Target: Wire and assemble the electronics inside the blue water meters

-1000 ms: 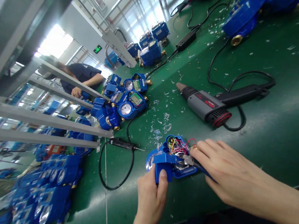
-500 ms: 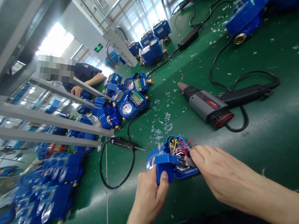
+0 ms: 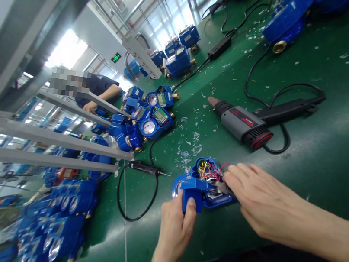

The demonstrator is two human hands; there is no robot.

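A blue water meter (image 3: 199, 172) lies opened on the green bench, with red, yellow and white wires (image 3: 209, 171) bunched in its housing. My left hand (image 3: 177, 223) grips the meter's blue cover (image 3: 192, 197), thumb on top and fingers underneath. At the other side, my right hand (image 3: 250, 195) is closed round pliers (image 3: 221, 187). Their metal jaws reach into the housing beside the cover; the handles are hidden in my palm. Whether the jaws are clamped on anything I cannot tell. A red wire loops up near my right fingertips.
A grey heat gun (image 3: 244, 126) lies beyond my right hand. Left of the meter is a soldering iron (image 3: 144, 168) with its cable looped. Several blue meters (image 3: 152, 121) stand near a metal frame (image 3: 76, 147); a co-worker's arm (image 3: 104, 96) is behind it. White scraps (image 3: 188, 144) litter the bench.
My right hand has shifted slightly right and its fingers have changed their bend on the pliers. My left hand keeps hold of the cover, almost unmoved.
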